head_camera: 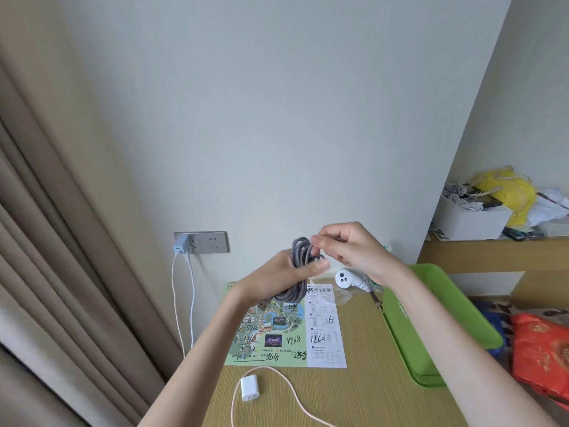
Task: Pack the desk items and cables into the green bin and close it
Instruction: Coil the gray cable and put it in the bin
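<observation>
1. The left hand (286,271) has its fingers (318,266) curled round a coil of grey braided cable (300,252), held up above the tabletop (363,389).
2. The right hand (348,248) pinches the top of the coil, its fingertips together on a strand, apparently finishing the wrap.
3. The green plastic bin (480,328) lies below and to the right of the fingers. The part in view holds nothing, and the right forearm hides the rest.
4. Judged from this, packing has barely begun.
5. Left to pack below the fingers: a white charger plug (249,388) with its pale pink cable (264,367), a printed green map leaflet (277,334), and a white round-headed gadget (345,278).
6. Closing the bin comes last.
</observation>
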`<move>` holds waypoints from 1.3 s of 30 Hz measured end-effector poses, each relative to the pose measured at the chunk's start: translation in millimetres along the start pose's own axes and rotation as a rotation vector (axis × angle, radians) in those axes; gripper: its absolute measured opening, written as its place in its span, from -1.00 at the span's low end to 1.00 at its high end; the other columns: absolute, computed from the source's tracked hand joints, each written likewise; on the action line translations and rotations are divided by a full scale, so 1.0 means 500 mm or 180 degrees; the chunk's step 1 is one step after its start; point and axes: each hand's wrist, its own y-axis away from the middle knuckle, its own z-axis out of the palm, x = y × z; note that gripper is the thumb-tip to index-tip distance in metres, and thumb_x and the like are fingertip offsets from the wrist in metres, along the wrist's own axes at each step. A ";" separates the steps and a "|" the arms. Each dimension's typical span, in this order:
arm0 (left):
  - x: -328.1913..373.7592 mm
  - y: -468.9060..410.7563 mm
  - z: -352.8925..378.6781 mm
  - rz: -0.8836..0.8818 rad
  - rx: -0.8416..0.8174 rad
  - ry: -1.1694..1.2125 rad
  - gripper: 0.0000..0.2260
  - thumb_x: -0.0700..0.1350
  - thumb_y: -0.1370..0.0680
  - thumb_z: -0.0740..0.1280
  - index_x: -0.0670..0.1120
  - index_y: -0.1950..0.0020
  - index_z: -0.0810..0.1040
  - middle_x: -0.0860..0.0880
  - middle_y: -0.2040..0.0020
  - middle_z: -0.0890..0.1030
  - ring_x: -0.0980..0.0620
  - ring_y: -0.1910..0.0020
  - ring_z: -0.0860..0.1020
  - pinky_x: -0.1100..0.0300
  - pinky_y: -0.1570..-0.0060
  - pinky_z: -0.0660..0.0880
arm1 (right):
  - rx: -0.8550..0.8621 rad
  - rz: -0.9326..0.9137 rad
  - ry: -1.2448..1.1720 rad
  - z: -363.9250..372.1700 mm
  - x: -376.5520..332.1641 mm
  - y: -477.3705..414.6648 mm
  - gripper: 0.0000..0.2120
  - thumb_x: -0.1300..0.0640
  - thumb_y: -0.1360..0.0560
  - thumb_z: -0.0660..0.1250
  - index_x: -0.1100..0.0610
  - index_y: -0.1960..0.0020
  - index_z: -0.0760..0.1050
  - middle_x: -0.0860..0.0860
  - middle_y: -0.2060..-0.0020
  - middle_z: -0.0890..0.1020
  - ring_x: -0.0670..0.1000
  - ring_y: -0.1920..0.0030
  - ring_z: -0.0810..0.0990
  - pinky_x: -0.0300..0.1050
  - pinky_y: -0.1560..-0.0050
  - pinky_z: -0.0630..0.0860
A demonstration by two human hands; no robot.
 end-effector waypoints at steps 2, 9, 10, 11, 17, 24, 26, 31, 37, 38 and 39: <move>-0.002 -0.002 0.004 -0.0094 -0.0087 0.0019 -0.81 -0.02 -0.51 0.41 -0.05 0.17 0.44 -0.01 0.28 0.35 0.08 0.30 0.31 0.24 0.30 0.27 | 0.0079 -0.0065 0.0052 0.004 0.004 0.000 -0.81 0.08 -0.53 0.39 0.17 0.19 0.60 -0.13 0.52 0.40 -0.16 0.48 0.29 -0.39 0.43 0.25; 0.001 0.001 0.006 -0.0143 -0.0291 0.0083 -0.86 -0.16 -0.39 0.32 0.05 0.32 0.43 0.13 0.43 0.35 0.15 0.46 0.30 0.32 0.45 0.25 | -0.0354 0.0212 0.0133 -0.008 0.015 0.011 -0.67 0.37 -0.40 0.46 0.13 -0.11 0.55 -0.11 0.37 0.45 -0.06 0.34 0.35 -0.25 0.22 0.41; 0.002 0.001 0.008 -0.0113 -0.0345 0.0113 -0.87 -0.18 -0.40 0.31 0.04 0.28 0.44 0.18 0.45 0.37 0.18 0.47 0.32 0.36 0.47 0.26 | -0.0353 0.0194 0.0252 -0.005 0.012 0.011 -0.69 0.37 -0.40 0.45 0.13 -0.10 0.56 -0.10 0.40 0.41 -0.08 0.37 0.33 -0.30 0.27 0.37; 0.002 0.001 0.010 -0.0102 -0.0385 0.0135 -0.89 -0.21 -0.40 0.30 0.02 0.22 0.46 0.20 0.44 0.39 0.21 0.46 0.34 0.39 0.47 0.28 | -0.0324 0.0169 0.0419 -0.002 0.010 0.011 -0.71 0.36 -0.40 0.45 0.12 -0.07 0.58 -0.12 0.44 0.38 -0.11 0.40 0.31 -0.34 0.32 0.32; 0.001 0.007 0.016 -0.0086 -0.0406 0.0208 -0.72 -0.20 -0.44 0.38 -0.05 -0.14 0.52 0.03 0.11 0.52 0.13 0.16 0.46 0.33 0.15 0.38 | -0.0055 -0.0045 0.1297 0.009 0.016 0.009 -0.90 0.18 -0.36 0.40 0.03 0.14 0.62 -0.03 0.46 0.41 -0.08 0.40 0.29 -0.15 0.34 0.28; -0.026 0.015 0.025 -0.0123 0.0056 -0.0206 -0.63 0.07 -0.52 0.42 -0.23 -0.06 0.51 0.07 0.34 0.42 0.05 0.34 0.37 0.13 0.24 0.35 | 0.0008 0.0082 0.1404 -0.020 0.033 0.009 -0.91 0.20 -0.35 0.33 0.24 0.23 0.55 0.25 0.38 0.43 0.00 0.36 0.27 -0.06 0.29 0.26; -0.029 0.014 0.029 0.0019 0.0022 -0.0370 -0.65 0.07 -0.56 0.37 -0.23 -0.05 0.49 0.08 0.35 0.40 0.04 0.35 0.34 0.14 0.27 0.34 | -0.0020 0.0141 0.1361 -0.020 0.036 0.011 -0.91 0.20 -0.35 0.34 0.25 0.23 0.55 0.29 0.35 0.46 0.01 0.34 0.30 -0.04 0.26 0.29; -0.026 0.008 0.021 0.0084 -0.0029 -0.0621 -0.74 0.02 -0.61 0.29 -0.19 0.04 0.47 0.19 0.47 0.36 0.16 0.46 0.29 0.35 0.42 0.28 | 0.0156 0.0389 0.1973 -0.035 0.019 0.017 -0.74 -0.17 -0.28 0.47 -0.07 0.15 0.53 -0.10 0.33 0.61 -0.06 0.33 0.51 -0.06 0.20 0.43; -0.030 0.003 0.018 -0.0268 -0.0353 -0.0908 -0.79 0.05 -0.60 0.31 -0.09 -0.02 0.50 0.06 0.29 0.46 0.12 0.35 0.40 0.29 0.30 0.34 | -0.0688 0.0225 0.1627 -0.066 -0.041 0.014 -0.76 -0.06 -0.46 0.43 0.08 0.28 0.64 -0.10 0.50 0.50 -0.19 0.44 0.37 -0.36 0.39 0.28; -0.024 0.004 0.023 -0.0289 -0.0522 -0.0951 -0.82 0.06 -0.59 0.31 -0.04 0.00 0.49 0.07 0.28 0.45 0.14 0.34 0.39 0.28 0.28 0.33 | -0.0791 0.0151 0.1560 -0.064 -0.046 0.010 -0.77 0.00 -0.49 0.41 0.09 0.28 0.65 -0.10 0.50 0.50 -0.20 0.45 0.36 -0.39 0.40 0.26; -0.016 0.006 0.028 -0.0292 -0.0693 -0.0969 -0.81 0.08 -0.58 0.32 -0.04 0.01 0.48 0.07 0.27 0.43 0.13 0.32 0.39 0.24 0.24 0.33 | -0.0843 0.0100 0.1511 -0.061 -0.047 0.004 -0.77 0.03 -0.51 0.41 0.11 0.27 0.65 -0.07 0.48 0.52 -0.20 0.43 0.36 -0.36 0.37 0.26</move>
